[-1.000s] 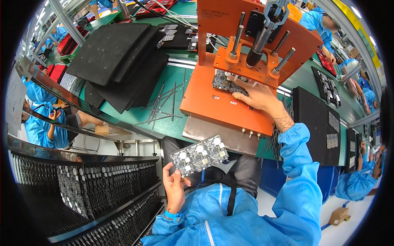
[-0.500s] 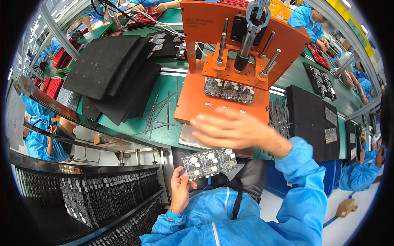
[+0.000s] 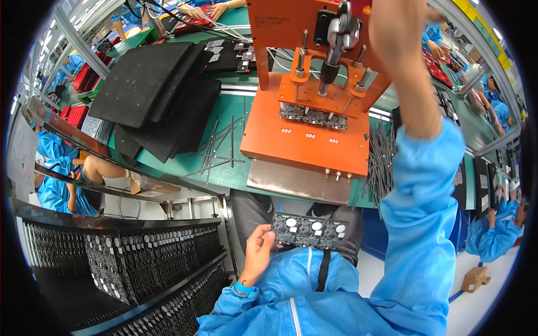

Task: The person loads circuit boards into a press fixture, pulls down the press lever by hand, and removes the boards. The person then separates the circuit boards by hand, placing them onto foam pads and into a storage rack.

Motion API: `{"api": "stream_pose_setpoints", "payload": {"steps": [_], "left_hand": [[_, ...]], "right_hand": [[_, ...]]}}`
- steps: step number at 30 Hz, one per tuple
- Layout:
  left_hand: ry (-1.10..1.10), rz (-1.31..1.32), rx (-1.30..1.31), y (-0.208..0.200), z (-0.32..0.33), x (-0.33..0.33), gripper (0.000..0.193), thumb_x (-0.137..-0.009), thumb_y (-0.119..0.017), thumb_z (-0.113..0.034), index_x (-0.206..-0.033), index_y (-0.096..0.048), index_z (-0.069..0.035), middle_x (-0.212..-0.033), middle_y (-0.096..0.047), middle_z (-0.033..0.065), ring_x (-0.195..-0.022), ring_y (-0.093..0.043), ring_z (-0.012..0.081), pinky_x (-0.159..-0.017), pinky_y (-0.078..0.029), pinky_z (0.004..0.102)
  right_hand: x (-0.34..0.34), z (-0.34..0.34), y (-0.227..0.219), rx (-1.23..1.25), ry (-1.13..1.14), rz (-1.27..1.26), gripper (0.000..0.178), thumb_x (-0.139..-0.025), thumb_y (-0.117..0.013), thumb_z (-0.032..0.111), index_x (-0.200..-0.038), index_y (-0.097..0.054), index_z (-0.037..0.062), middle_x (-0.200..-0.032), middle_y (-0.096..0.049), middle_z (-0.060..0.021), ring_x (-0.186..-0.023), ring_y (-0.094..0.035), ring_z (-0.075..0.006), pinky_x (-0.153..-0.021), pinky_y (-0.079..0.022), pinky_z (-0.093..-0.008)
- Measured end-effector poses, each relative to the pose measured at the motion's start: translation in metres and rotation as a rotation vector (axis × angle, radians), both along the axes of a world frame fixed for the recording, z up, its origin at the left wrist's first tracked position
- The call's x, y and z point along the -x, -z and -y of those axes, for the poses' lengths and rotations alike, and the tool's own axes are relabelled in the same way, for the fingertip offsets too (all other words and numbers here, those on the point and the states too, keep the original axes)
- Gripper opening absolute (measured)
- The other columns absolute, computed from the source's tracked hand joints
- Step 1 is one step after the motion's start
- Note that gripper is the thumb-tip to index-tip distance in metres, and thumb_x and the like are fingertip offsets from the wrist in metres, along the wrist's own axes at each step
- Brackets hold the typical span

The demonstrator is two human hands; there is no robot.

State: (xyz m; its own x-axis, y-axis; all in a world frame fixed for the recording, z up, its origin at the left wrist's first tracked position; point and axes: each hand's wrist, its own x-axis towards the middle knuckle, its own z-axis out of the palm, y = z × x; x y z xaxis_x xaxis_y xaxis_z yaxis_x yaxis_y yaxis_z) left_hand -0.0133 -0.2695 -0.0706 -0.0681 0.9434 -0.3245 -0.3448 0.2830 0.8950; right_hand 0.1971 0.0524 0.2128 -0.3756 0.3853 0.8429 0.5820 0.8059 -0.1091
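1. Left hand [image 3: 259,253] pinches one end of a dark circuit board [image 3: 309,230], which I see just below the orange press [image 3: 314,106].
2. Right hand [image 3: 399,28] reaches up beside the press's top; I cannot tell whether it grips.
3. Another board [image 3: 314,116] lies inside the press.
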Motion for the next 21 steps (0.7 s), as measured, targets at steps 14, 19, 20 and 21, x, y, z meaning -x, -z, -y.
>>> {"api": "stream_pose_setpoints", "payload": {"steps": [14, 19, 20, 21], "left_hand": [[0.013, -0.42, -0.349, -0.063, -0.08, 0.027, 0.036, -0.089, -0.06, -0.004, -0.12, -0.044, -0.003, -0.101, -0.059, 0.0112, -0.092, -0.056, 0.0159, -0.083, -0.045, 0.0286], [0.003, -0.552, -0.282, -0.038, -0.107, 0.077, 0.053, -0.085, -0.065, -0.013, -0.132, -0.042, -0.006, -0.115, -0.059, 0.0137, -0.107, -0.056, 0.0198, -0.089, -0.043, 0.0335], [0.011, -0.558, -0.283, -0.025, -0.113, 0.079, 0.053, -0.085, -0.065, -0.013, -0.132, -0.042, -0.006, -0.115, -0.059, 0.0137, -0.107, -0.056, 0.0198, -0.089, -0.043, 0.0335], [0.046, -0.458, -0.283, -0.01, -0.12, 0.079, 0.045, -0.085, -0.065, -0.011, -0.126, -0.047, -0.005, -0.107, -0.062, 0.0112, -0.099, -0.058, 0.0169, -0.084, -0.044, 0.0306]], "right_hand": [[0.057, 0.183, 0.206, 1.009, -0.32, 0.168, 0.021, -0.086, -0.064, 0.019, -0.1, -0.064, 0.0031, -0.083, -0.065, -0.0094, -0.078, -0.063, -0.0232, -0.078, -0.049, -0.0351], [0.05, 0.192, 0.258, 1.193, -0.304, -0.988, 0.009, -0.091, -0.058, 0.002, -0.099, -0.058, -0.0023, -0.09, -0.066, -0.0045, -0.082, -0.057, -0.0047, -0.072, -0.046, -0.0205], [0.055, 0.194, 0.268, 1.192, -0.293, -1.111, 0.011, -0.091, -0.058, 0.001, -0.1, -0.055, -0.0029, -0.089, -0.065, -0.005, -0.081, -0.057, -0.0046, -0.073, -0.046, -0.02], [0.061, 0.192, 0.284, 1.15, -0.277, -1.104, 0.012, -0.091, -0.058, 0.001, -0.101, -0.053, -0.0025, -0.09, -0.065, -0.0051, -0.081, -0.056, -0.0037, -0.072, -0.045, -0.0196]]}}
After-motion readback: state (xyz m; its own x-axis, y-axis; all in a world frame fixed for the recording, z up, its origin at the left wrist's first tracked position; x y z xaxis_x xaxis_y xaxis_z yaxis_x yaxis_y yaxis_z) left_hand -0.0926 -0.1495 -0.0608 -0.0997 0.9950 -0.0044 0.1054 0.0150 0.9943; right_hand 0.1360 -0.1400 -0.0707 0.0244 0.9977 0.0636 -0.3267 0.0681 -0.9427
